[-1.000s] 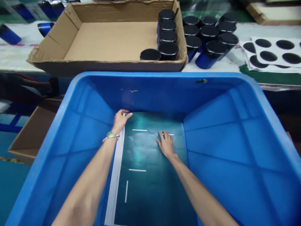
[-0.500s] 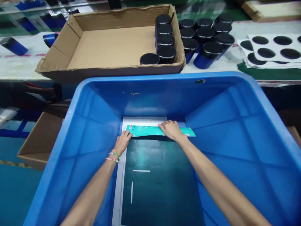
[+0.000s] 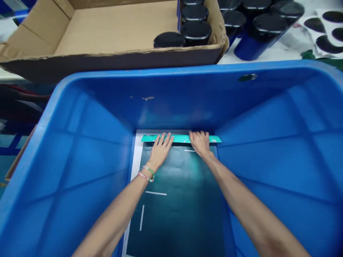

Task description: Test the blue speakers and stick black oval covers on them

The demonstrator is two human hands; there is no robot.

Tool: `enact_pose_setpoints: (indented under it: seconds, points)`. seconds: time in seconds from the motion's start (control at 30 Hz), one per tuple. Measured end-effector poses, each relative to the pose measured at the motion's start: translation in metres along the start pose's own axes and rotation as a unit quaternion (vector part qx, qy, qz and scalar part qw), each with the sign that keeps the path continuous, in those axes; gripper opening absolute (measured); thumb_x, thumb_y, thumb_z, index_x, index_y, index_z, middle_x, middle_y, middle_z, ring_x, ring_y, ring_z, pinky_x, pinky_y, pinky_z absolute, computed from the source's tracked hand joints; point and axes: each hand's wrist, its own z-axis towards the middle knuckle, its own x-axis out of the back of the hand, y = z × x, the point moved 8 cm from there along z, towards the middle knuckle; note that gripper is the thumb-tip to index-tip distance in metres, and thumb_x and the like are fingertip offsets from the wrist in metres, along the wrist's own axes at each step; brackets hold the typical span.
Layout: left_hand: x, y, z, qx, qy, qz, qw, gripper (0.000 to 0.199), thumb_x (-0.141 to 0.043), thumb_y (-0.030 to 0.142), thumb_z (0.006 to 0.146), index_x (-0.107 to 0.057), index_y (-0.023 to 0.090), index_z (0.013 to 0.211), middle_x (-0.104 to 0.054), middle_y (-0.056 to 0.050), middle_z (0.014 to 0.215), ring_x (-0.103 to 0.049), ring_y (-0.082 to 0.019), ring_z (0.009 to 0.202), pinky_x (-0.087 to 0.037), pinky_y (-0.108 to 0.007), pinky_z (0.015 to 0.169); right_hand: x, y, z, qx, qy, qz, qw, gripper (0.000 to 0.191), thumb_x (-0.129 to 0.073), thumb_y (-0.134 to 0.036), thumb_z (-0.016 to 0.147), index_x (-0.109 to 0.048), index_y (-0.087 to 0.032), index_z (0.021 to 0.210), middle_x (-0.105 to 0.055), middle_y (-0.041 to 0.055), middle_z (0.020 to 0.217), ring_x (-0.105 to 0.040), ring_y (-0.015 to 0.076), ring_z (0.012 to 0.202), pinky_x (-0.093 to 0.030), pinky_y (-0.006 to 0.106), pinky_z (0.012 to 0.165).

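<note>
Deep in a blue plastic tub [image 3: 171, 96] lies a dark green, glossy sheet [image 3: 174, 210] with thin white line marks. Along its far end runs a narrow turquoise printed strip [image 3: 180, 139], which looks like a turned-over edge; I cannot tell whether it is the same piece. My left hand [image 3: 160, 150], with two beaded bracelets at its wrist, rests with fingers spread across the left part of the strip. My right hand [image 3: 200, 143] is closed, its fingers curled over the strip right of centre. White sheet material [image 3: 136, 157] shows beneath along the left side.
Beyond the tub's far rim stands a low cardboard box [image 3: 115, 59] holding several black-topped blue canisters [image 3: 196, 32] at its right end. More canisters [image 3: 257, 37] stand beside it. White sheets with black discs [image 3: 327, 44] lie at the far right. The tub's high walls surround both arms.
My left hand has moved right from the strip's left end and spread its fingers. My right hand stays on the strip, which now looks narrower. The view has moved closer to the tub.
</note>
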Motion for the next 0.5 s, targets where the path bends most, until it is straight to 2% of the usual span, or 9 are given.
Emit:
enact_pose_setpoints:
  seconds: [0.13, 0.3, 0.4, 0.5]
  points:
    - [0.002, 0.007, 0.023, 0.003, -0.008, -0.004, 1.000, 0.045, -0.058, 0.029, 0.091, -0.046, 0.021, 0.134, -0.042, -0.011, 0.145, -0.045, -0.030, 0.129, -0.039, -0.056, 0.104, 0.008, -0.008, -0.008, 0.018, 0.017, 0.013, 1.000, 0.029, -0.057, -0.034, 0.093, -0.059, -0.017, 0.117, -0.060, 0.0084, 0.120, -0.059, 0.0229, 0.106, -0.049, 0.047, 0.092]
    - [0.007, -0.015, 0.046, -0.027, -0.098, -0.012, 0.995, 0.035, -0.058, 0.032, 0.092, -0.054, 0.017, 0.123, -0.059, -0.009, 0.121, -0.062, -0.022, 0.102, -0.054, -0.044, 0.086, 0.018, -0.014, -0.023, 0.093, 0.001, 0.037, 0.995, 0.030, -0.058, -0.030, 0.093, -0.057, -0.018, 0.121, -0.057, 0.0089, 0.126, -0.057, 0.0242, 0.111, -0.048, 0.048, 0.093]
    - [0.012, -0.034, 0.060, -0.057, -0.159, -0.019, 0.985, 0.030, -0.058, 0.033, 0.091, -0.058, 0.016, 0.116, -0.063, -0.007, 0.112, -0.064, -0.020, 0.095, -0.055, -0.040, 0.082, 0.018, -0.007, -0.010, 0.106, -0.015, 0.040, 0.993, 0.029, -0.058, -0.029, 0.093, -0.058, -0.018, 0.119, -0.057, 0.0087, 0.126, -0.057, 0.0239, 0.110, -0.049, 0.047, 0.092]
    - [0.012, -0.046, 0.067, -0.076, -0.193, -0.027, 0.978, 0.028, -0.058, 0.033, 0.091, -0.059, 0.015, 0.112, -0.064, -0.007, 0.109, -0.064, -0.019, 0.093, -0.055, -0.039, 0.080, 0.010, -0.007, 0.006, 0.118, -0.034, 0.046, 0.991, 0.028, -0.058, -0.030, 0.093, -0.059, -0.017, 0.117, -0.058, 0.0082, 0.122, -0.059, 0.0228, 0.106, -0.050, 0.045, 0.090]
